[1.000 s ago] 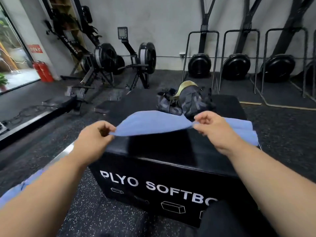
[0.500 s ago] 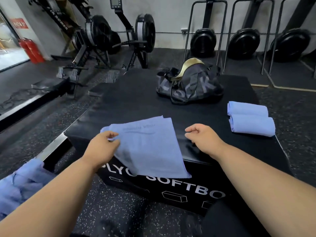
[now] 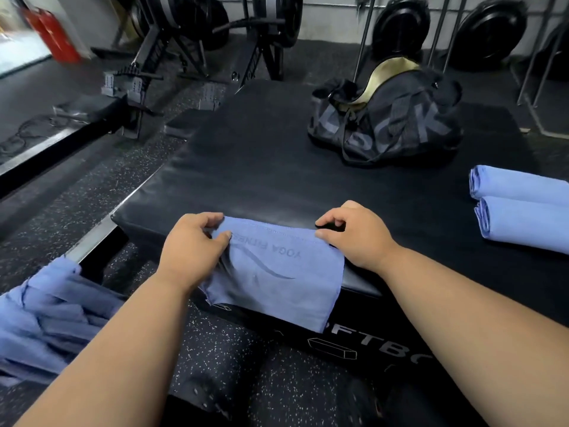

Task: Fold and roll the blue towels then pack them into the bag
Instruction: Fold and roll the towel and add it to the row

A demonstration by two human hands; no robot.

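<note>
A folded blue towel (image 3: pixel 277 272) printed YOGA FITNESS hangs over the near edge of the black plyo box (image 3: pixel 261 167). My left hand (image 3: pixel 191 245) pinches its top left corner, and my right hand (image 3: pixel 354 232) pinches its top right corner. Two rolled blue towels (image 3: pixel 523 208) lie side by side at the box's right edge. The dark duffel bag (image 3: pixel 385 118) sits at the back of the box, its top open and showing a tan lining.
A heap of loose blue towels (image 3: pixel 46 318) lies low at the left, beside my left arm. Rowing machines (image 3: pixel 191 41) and racked weight plates (image 3: pixel 400 20) stand behind the box. A red extinguisher (image 3: pixel 52 35) is at the far left. Speckled rubber floor surrounds the box.
Earlier both hands held the towel spread in the air. It now drapes over the box's front edge, and my right hand has taken hold of its top right corner again. My view has tilted down and closer.
</note>
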